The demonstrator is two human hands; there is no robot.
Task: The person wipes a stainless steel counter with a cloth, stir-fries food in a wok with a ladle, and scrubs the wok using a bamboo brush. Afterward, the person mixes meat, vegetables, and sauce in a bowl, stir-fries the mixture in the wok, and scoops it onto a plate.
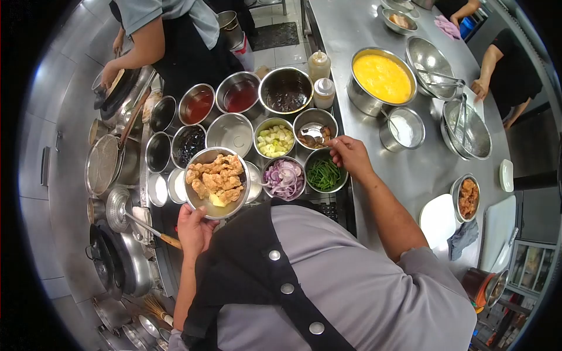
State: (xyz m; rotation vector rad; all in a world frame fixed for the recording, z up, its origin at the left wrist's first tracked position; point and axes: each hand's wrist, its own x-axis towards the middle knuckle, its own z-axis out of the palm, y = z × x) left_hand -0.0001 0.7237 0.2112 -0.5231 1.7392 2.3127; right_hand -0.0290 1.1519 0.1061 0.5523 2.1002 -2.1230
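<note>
My left hand (195, 227) grips the rim of a steel bowl (218, 210), tilted slightly. In it lie fried battered pieces (215, 178) and a pale yellow chunk (218, 200). With fingers pinched together, my right hand (349, 157) is at the rim of a steel pot (304, 117) holding a few brown slices (313, 139). Whatever is between its fingertips is too small to make out. Just below that hand is a pot of cut green stalks (323, 174). Beside these stand sliced purple onion (284, 179) and pale green cubes (275, 141).
Pots of red sauce (197, 105) and dark sauce (287, 96) stand behind, near two squeeze bottles (324, 92). The right counter holds a pot of yellow liquid (383, 76) and metal bowls (467, 126). Woks line the left. Co-workers stand at far left (170, 41) and right (503, 70).
</note>
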